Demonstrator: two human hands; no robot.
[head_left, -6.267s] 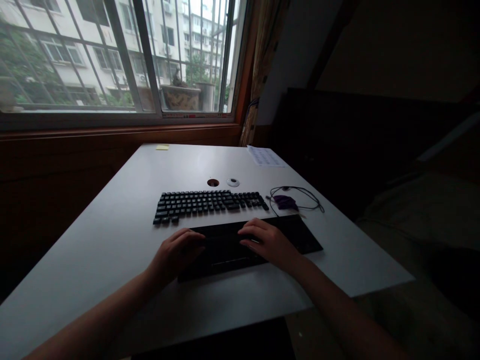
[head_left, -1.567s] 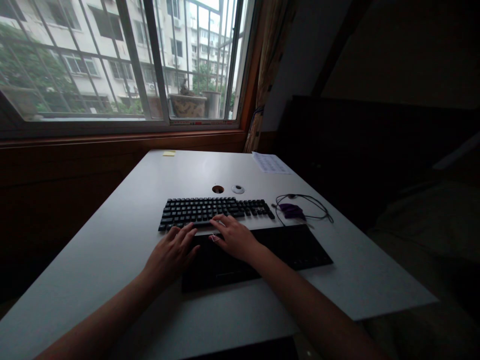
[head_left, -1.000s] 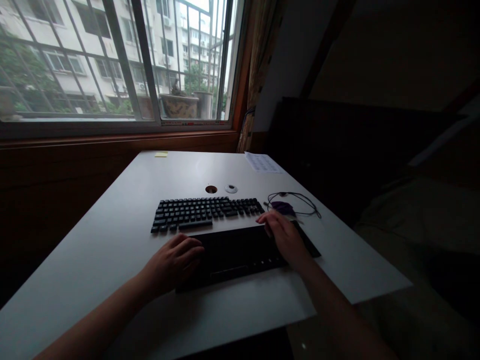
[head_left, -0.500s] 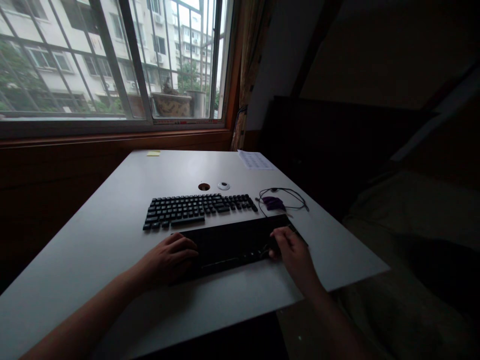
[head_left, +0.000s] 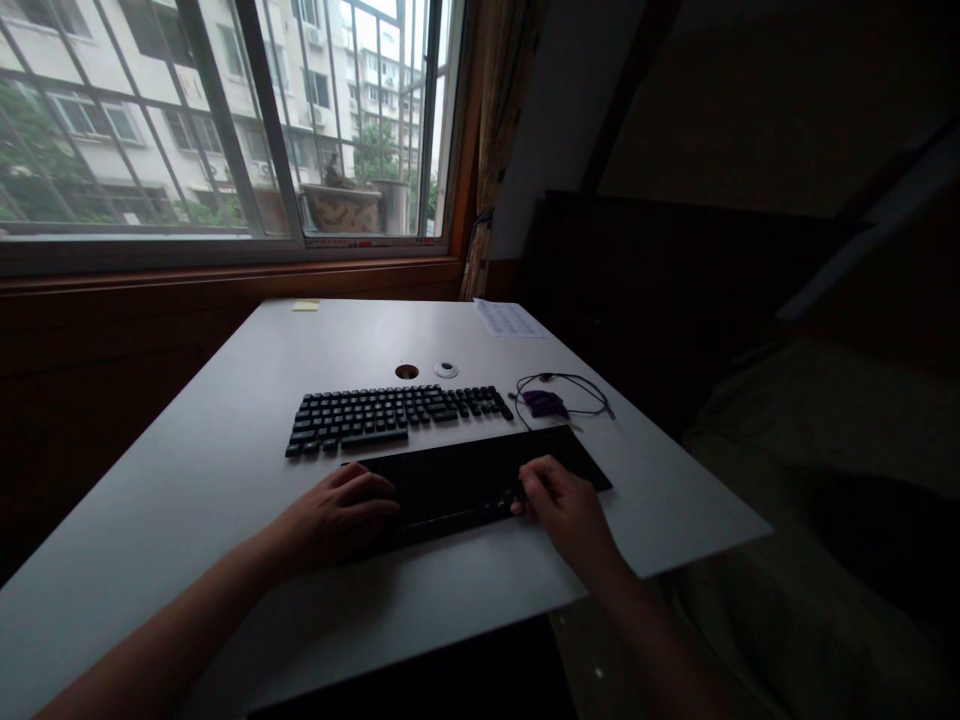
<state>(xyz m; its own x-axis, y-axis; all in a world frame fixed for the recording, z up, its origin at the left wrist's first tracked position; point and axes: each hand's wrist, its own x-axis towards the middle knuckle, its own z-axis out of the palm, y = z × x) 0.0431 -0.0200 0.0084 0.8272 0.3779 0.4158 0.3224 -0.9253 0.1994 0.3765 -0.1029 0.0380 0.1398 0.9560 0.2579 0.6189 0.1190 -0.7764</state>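
Note:
A black keyboard base (head_left: pixel 457 475) lies slightly slanted in front of me, its surface dark and mostly bare, with small shapes along its near edge. My left hand (head_left: pixel 352 510) grips its left end, fingers curled over the top and thumb hidden. Above the lower right part of the base, my right hand (head_left: pixel 559 500) is closed in a pinch. What sits between those fingertips is too dark and small to name. Just beyond the base, black keycaps (head_left: pixel 375 415) are laid out in keyboard rows, with white desk showing between them.
On the white desk (head_left: pixel 187 450), a purple cloth-like item (head_left: pixel 545 403) lies beside a looped black cable (head_left: pixel 592 380). Farther back are a round cable hole (head_left: pixel 407 372), its white cover (head_left: pixel 446 370), a printed sheet (head_left: pixel 510 318) and yellow notes (head_left: pixel 306 305). A barred window stands behind.
My right hand has shifted left along the near edge of the keyboard base, still pinched. The left hand stays at the left end.

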